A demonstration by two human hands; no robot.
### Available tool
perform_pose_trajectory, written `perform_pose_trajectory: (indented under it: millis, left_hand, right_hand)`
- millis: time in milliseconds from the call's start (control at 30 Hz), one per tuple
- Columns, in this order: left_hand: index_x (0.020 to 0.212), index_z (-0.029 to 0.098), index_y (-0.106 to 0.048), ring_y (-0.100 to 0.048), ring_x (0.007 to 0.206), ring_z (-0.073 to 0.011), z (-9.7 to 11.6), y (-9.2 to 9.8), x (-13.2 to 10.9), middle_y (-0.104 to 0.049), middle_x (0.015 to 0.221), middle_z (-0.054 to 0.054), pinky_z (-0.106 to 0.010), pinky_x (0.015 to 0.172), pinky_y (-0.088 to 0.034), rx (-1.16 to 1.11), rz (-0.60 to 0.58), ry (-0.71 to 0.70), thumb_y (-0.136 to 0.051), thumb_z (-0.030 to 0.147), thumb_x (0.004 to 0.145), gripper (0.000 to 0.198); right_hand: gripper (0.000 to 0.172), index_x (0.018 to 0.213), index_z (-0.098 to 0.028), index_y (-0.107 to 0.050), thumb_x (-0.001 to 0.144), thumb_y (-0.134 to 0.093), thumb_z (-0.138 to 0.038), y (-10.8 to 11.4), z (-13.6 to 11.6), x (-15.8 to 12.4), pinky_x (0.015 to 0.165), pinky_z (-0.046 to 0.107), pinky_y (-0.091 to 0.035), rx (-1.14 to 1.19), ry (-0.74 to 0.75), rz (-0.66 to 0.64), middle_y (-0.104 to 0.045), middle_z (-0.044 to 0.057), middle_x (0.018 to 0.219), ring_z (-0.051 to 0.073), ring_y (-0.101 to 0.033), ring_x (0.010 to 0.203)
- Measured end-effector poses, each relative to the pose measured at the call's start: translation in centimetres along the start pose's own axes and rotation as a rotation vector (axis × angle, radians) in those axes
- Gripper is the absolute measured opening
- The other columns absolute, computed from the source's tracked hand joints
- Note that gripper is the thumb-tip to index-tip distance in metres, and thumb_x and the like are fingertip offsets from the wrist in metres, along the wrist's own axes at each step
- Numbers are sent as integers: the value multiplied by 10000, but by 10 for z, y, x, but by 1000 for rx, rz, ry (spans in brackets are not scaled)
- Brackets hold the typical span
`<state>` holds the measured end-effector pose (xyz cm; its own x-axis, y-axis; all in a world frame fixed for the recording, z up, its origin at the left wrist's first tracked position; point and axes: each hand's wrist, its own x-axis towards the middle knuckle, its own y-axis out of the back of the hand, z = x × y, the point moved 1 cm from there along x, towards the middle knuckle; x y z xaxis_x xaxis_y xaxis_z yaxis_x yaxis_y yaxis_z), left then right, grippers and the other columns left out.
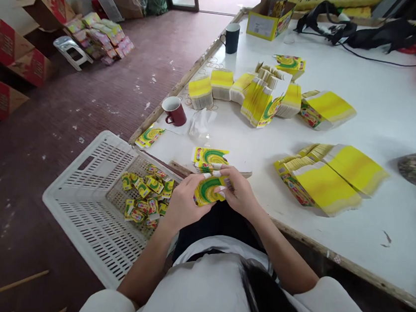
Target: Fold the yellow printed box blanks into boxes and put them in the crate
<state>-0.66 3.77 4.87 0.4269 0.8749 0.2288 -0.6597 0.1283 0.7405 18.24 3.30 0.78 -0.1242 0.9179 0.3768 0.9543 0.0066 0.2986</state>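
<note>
Between my two hands, just off the table's front edge, is a small yellow and green crayon box point(206, 192) with a spiral print. The fingers of my left hand point(184, 202) are closed round its left side. My right hand point(241, 194) grips the right side, its thumb across the printed face. Right behind them, a small pile of flat printed cartons point(211, 155) lies at the table edge. Below and to the left stands a white slatted plastic crate point(90, 220), with several small folded crayon boxes point(146, 199) heaped inside.
On the white table point(332, 250) lie banded carton stacks point(263, 99) and larger bundles point(333, 175) at the right. A maroon mug point(175, 112), a dark mug point(232, 38) and crumpled clear plastic point(201, 123) stand or lie along the left side. Cardboard boxes point(13, 48) line the wall.
</note>
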Motion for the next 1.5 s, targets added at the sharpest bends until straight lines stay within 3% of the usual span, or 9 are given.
perform_pose_trajectory:
  millis: [233, 400, 600, 700, 833, 933, 1267, 1433, 1500]
  left_hand:
    - [1242, 187, -571, -686, 1094, -268, 5, -11, -1, -694, 1148, -96, -398, 947, -564, -46, 22, 43, -818, 290, 727, 580]
    - [1246, 178, -577, -692, 1066, -257, 5, -12, -2, -703, 1154, -95, -388, 929, -570, -120, 34, 106, -828, 273, 712, 598]
    - [1217, 175, -597, -697, 1008, -246, 0, -12, -11, -706, 1095, -85, -372, 890, -573, -137, -2, 120, -796, 292, 734, 536]
    - [1256, 181, -585, -699, 1018, -260, -22, 11, -24, -698, 1140, -96, -390, 892, -579, -136, 14, 237, -794, 385, 744, 590]
    - [1344, 127, -502, -563, 1259, -386, -68, 61, -46, -579, 1322, -195, -551, 1047, -489, 185, 291, 417, -853, 494, 646, 863]
    - [1395, 132, -423, -518, 1309, -410, -88, 75, -58, -507, 1406, -237, -573, 1019, -506, 191, 412, 511, -857, 514, 625, 962]
    - [1381, 242, -433, -666, 1116, -237, -63, -4, -41, -651, 1307, -128, -437, 962, -543, -332, 163, 439, -757, 384, 816, 667]
    - [1330, 229, -522, -697, 1063, -253, -54, -28, -34, -700, 1209, -128, -439, 948, -553, -652, 58, 452, -838, 465, 734, 714]
    - [1305, 247, -556, -669, 1142, -286, -43, -35, -29, -673, 1265, -137, -431, 938, -562, -880, 147, 421, -853, 607, 649, 805]
  right_hand:
    - [383, 740, -234, -544, 1026, -427, -460, -8, -2, 2, 741, 353, -536, -4, -63, 209, -684, 115, 1051, 220, -672, 894]
    - [258, 1045, -235, -545, 953, -563, -475, -8, -5, 5, 820, 366, -540, 125, -108, 160, -684, 82, 1054, 228, -661, 942]
    - [251, 1086, -231, -518, 897, -628, -354, -20, -9, -1, 845, 383, -534, -2, -136, 178, -662, 82, 1040, 244, -653, 952]
    - [513, 1249, -192, -480, 840, -693, -419, -17, -6, 6, 843, 409, -539, -96, -97, 110, -624, 134, 1167, 267, -638, 970]
    - [326, 1151, -165, -593, 874, -672, -318, 0, 6, 24, 892, 447, -493, -455, -236, 174, -631, 154, 1119, 307, -597, 1008]
    - [238, 1043, -153, -665, 829, -733, -232, 3, 16, 33, 888, 452, -460, -708, -380, 34, -641, 166, 1067, 337, -578, 1011]
    - [278, 982, -171, -579, 763, -751, -165, -3, 27, 43, 831, 395, -434, -743, -424, -66, -654, 133, 1016, 307, -566, 957]
    - [282, 971, -228, -461, 776, -649, -152, 0, 13, 33, 693, 318, -414, -442, -435, -1, -620, 26, 856, 228, -577, 782]
    - [277, 975, -240, -425, 792, -622, -174, -6, 1, 23, 644, 284, -396, -243, -413, -21, -587, -14, 820, 178, -551, 685]
